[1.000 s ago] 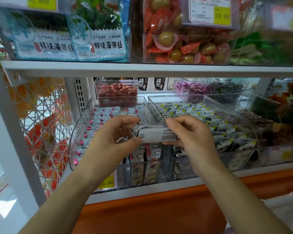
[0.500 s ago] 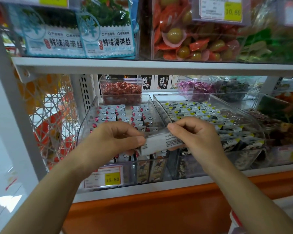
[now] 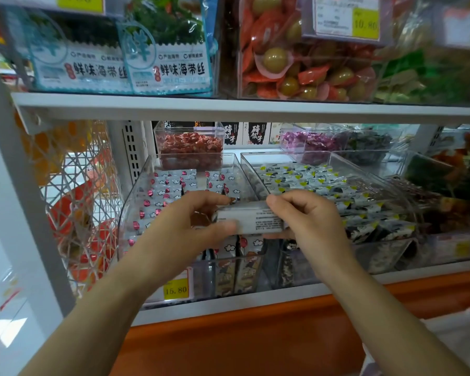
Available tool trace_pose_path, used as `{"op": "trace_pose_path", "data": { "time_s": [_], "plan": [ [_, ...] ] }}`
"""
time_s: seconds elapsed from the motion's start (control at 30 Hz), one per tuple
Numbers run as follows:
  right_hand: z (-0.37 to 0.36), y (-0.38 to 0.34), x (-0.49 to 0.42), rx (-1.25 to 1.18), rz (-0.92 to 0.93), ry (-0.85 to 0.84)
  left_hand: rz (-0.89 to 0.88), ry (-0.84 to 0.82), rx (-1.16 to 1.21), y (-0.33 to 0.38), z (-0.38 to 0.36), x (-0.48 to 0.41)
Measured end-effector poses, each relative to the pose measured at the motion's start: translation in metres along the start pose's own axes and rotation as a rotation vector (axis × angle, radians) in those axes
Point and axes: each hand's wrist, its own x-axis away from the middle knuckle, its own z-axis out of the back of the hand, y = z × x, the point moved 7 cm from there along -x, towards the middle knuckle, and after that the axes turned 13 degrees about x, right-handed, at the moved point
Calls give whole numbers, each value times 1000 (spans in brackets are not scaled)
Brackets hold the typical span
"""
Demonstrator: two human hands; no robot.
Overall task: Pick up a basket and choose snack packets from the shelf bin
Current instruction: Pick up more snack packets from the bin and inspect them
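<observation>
Shop: price tag (image 3: 175,289), snack bins (image 3: 337,185)

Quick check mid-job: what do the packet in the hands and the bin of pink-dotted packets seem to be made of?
Snack packet: looks like thin plastic film, white, printed with fine text, faint sheen; the left hand and right hand pinch its ends.
Bin: clear rigid plastic, probably acrylic; packets show through its walls and its edges catch light.
</observation>
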Motion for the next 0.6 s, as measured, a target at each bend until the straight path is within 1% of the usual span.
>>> {"op": "trace_pose_path", "data": {
  "time_s": [0.07,0.17,0.3,0.47,0.6],
  "plan": [
    [0,1,-1,-17,-22,-64,-36,33,-66,4,2,0],
    [0,4,-4,-96,-87,-171,-59,65,-10,6,6,0],
    [4,10,-7,-123,-123,-224,-63,53,26,7,1,0],
    [5,14,-8,-228,-138,-208,-67,115,36,4,2,-1],
    [-1,18,-8,-268,-133,-150,-95,242,98,0,5,-5]
  ]
}}
